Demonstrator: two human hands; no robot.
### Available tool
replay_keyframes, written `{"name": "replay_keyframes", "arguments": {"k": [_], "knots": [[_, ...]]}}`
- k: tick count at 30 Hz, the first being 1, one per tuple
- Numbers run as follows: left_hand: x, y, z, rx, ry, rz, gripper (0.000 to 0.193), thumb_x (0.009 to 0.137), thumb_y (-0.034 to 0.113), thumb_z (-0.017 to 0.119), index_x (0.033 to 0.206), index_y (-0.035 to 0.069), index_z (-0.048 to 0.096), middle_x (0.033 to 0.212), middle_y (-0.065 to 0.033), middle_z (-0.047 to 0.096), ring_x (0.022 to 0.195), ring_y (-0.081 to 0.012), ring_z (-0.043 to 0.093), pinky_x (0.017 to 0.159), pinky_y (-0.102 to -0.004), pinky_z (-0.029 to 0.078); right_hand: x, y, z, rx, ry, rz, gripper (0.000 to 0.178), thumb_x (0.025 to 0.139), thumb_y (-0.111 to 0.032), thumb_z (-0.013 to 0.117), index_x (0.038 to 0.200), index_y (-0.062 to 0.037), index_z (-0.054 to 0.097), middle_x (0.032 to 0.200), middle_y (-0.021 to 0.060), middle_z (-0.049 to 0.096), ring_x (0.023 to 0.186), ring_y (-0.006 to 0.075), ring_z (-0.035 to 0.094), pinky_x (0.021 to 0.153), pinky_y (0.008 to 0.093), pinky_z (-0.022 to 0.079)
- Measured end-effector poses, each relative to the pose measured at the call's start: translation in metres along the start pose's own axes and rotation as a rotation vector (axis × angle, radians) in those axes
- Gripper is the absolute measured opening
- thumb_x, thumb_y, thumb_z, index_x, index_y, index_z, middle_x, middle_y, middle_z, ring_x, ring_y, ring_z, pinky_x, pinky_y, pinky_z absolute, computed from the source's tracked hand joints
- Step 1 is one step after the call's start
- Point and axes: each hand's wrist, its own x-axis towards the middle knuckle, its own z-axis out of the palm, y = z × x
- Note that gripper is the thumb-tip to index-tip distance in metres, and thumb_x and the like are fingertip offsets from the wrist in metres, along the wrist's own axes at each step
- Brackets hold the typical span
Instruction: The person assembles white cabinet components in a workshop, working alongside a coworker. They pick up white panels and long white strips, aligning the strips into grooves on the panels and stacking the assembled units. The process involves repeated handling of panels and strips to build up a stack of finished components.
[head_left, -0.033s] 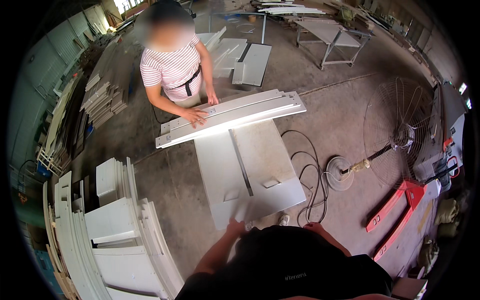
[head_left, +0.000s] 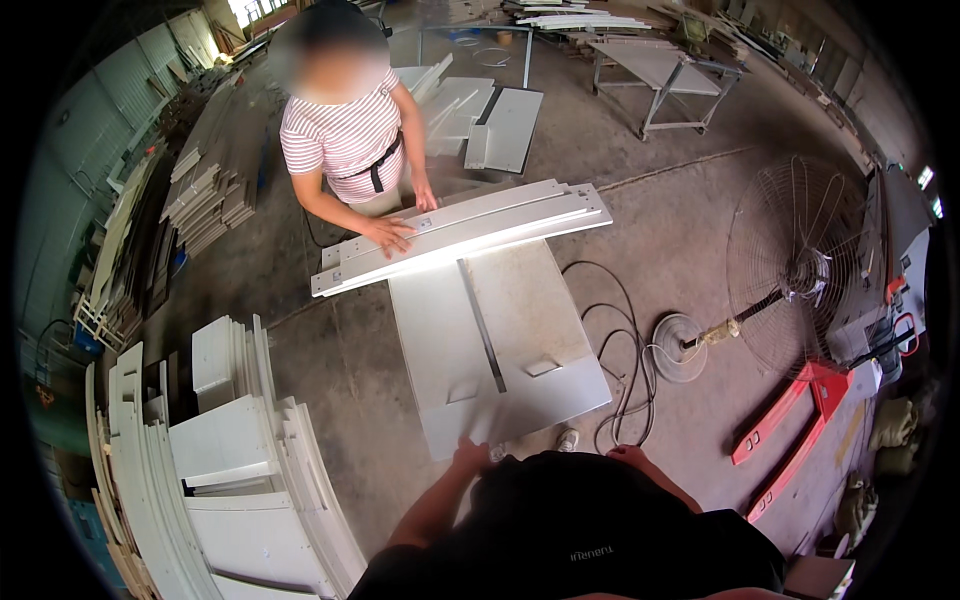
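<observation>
A large white panel [head_left: 500, 340] lies flat in front of me, with a dark strip running down its middle and two small cut-outs near my end. My left hand [head_left: 470, 455] grips its near edge. My right hand [head_left: 625, 455] is at the near right corner, mostly hidden behind my dark shirt, so its grip is unclear. Across the panel's far end lies a stack of long white boards [head_left: 460, 235]. A person in a striped shirt [head_left: 345, 135] stands beyond it with both hands resting on the boards.
White panels [head_left: 230, 470] stand on edge at my left. A black cable [head_left: 620, 330] loops on the concrete floor at the right, beside a standing fan [head_left: 800, 270] and a red pallet jack [head_left: 790, 420]. Board stacks [head_left: 210, 190] and a metal table [head_left: 660, 70] stand farther off.
</observation>
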Motion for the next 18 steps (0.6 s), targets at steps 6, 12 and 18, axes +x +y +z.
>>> {"name": "replay_keyframes", "arguments": {"k": [6, 12, 18], "knots": [[-0.003, 0.01, -0.022, 0.051, -0.129, 0.0, 0.074, 0.076, 0.063, 0.064, 0.132, 0.015, 0.055, 0.142, -0.0347, 0.035, 0.135, -0.0482, 0.033, 0.106, -0.049, 0.04, 0.005, 0.003, -0.002, 0.01, -0.01, 0.017, 0.047, 0.083, -0.051, 0.067, 0.105, -0.0099, 0.073, 0.095, 0.0082, 0.073, 0.089, 0.0194, 0.069, 0.081, 0.0326, 0.053], [0.005, 0.012, -0.006, -0.03, -0.073, -0.034, 0.073, 0.071, 0.06, 0.068, 0.126, 0.011, 0.059, 0.138, -0.0362, 0.038, 0.131, -0.0494, 0.038, 0.102, -0.0492, 0.043, 0.003, 0.014, -0.001, 0.049, 0.017, -0.064, 0.04, 0.083, -0.041, 0.07, 0.103, -0.0061, 0.072, 0.092, 0.0061, 0.074, 0.078, 0.0151, 0.069, 0.073, 0.0319, 0.055], [0.005, 0.009, -0.005, 0.024, -0.007, 0.012, 0.073, 0.071, 0.059, 0.069, 0.125, 0.011, 0.058, 0.14, -0.0375, 0.034, 0.133, -0.0494, 0.036, 0.101, -0.0489, 0.044, 0.001, 0.017, 0.003, 0.046, 0.01, -0.025, 0.043, 0.082, -0.046, 0.067, 0.105, -0.0092, 0.073, 0.09, 0.0055, 0.074, 0.078, 0.0152, 0.069, 0.074, 0.032, 0.055]]}}
